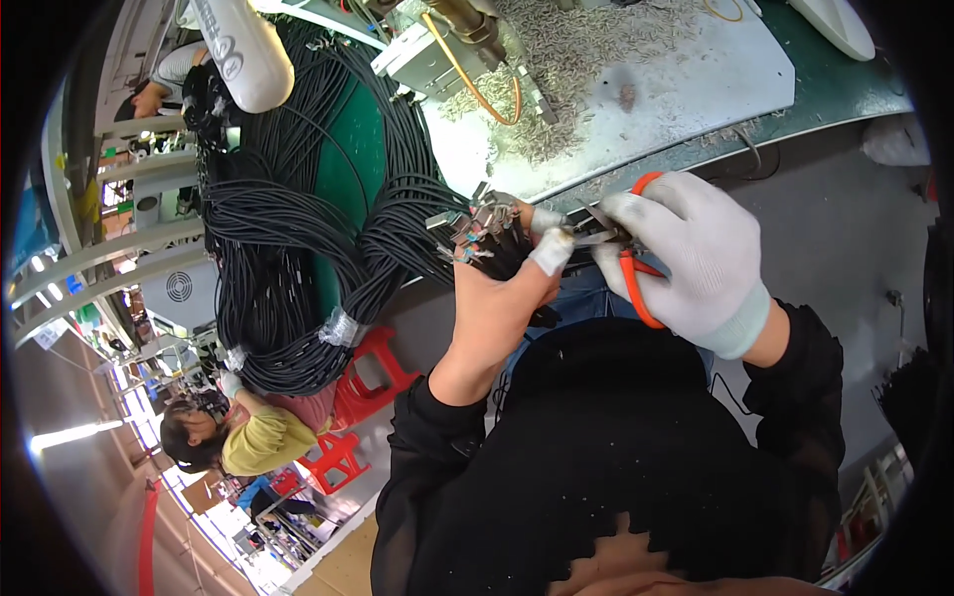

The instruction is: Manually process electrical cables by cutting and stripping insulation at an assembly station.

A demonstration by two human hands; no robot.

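My left hand (497, 298) is closed around a bunch of black cables (509, 246) with silver metal connectors (487, 214) at their ends. White wrapping covers the tips of its thumb and a finger. A white knitted glove covers my right hand (701, 248), which grips scissors with orange handles (644, 310). Their short metal blades (598, 238) point left, close to my left thumb and fingertip. Something small and dark lies between the blades and those fingertips; its exact form is too small to make out.
Thick coils of black cable (268, 219) lie on the green table at left. A machine (427, 60) stands on a white board (686, 89) strewn with small metal pieces. Red stools (373, 377) and a person in a yellow top (268, 437) are at lower left.
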